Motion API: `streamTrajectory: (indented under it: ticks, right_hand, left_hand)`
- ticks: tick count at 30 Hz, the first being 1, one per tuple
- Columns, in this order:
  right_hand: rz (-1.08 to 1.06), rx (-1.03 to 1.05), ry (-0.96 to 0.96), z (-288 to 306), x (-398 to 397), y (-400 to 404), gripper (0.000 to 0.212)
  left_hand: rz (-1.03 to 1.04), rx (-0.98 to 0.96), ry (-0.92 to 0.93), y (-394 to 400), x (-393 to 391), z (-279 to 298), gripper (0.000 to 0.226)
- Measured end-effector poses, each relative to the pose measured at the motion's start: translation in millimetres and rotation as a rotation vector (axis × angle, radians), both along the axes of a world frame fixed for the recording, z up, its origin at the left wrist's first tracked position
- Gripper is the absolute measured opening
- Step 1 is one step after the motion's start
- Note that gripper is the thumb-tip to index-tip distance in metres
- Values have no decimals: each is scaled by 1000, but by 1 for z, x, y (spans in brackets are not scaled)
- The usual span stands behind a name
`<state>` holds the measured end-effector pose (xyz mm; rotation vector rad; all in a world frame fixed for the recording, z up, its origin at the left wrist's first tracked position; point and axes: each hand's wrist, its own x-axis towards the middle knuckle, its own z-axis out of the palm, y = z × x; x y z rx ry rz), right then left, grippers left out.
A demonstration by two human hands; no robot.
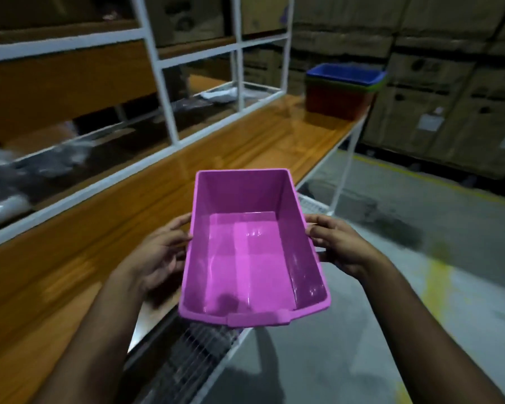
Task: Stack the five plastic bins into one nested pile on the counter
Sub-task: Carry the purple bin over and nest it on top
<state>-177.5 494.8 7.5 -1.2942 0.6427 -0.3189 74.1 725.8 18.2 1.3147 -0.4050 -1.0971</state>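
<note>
From my head camera, I am holding a pink bin [254, 246] up in the air in front of me. My left hand [161, 252] grips its left wall, with my fingers curled around the side. My right hand [337, 246] grips its right wall the same way. The bin is right side up and has nothing in it. It hangs over the near edge of the desk [233, 147] and a bit over the floor [391, 258].

Far down the desk, at its end, sits the pile [344, 88]. I can see a blue bin [344, 72] on top, a thin green rim [375, 86] under it, and a red bin [337, 102] at the bottom. They sit inside each other. So I think 3 bins are stacked for sure, and the pink one is on its way. It is well apart from the pile, so I think I need to carry it over and drop it into the blue bin.

That makes 4 bins I can count. I cannot find the 5th. It may be tucked in the pile where only a rim would show, but the pile is far off and blurry, so I cannot tell.

The rack [164, 91] on the desk has dark things on its shelves, too blurry to name. Boxes [438, 91] fill the wall behind. My fingertips under the pink bin are hidden. A wire shelf [193, 357] below the desk is only partly in view.
</note>
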Motion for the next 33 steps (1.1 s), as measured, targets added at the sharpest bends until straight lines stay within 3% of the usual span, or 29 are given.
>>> streamTrajectory:
  ticks: [8,15,33]
  right_hand:
    - [-235,-39,-3,-8,-134,-177,29]
    - [-359,-10,-25,2,-213,-294,26]
    - [-629,-1,-64,21,-287,-648,21]
  left_hand:
    - [-171,4,25,-232,-98,-5,53]
    - [-225,26,58,-392,-167,5,39]
    - [-533,13,1,-825,-213,17,37]
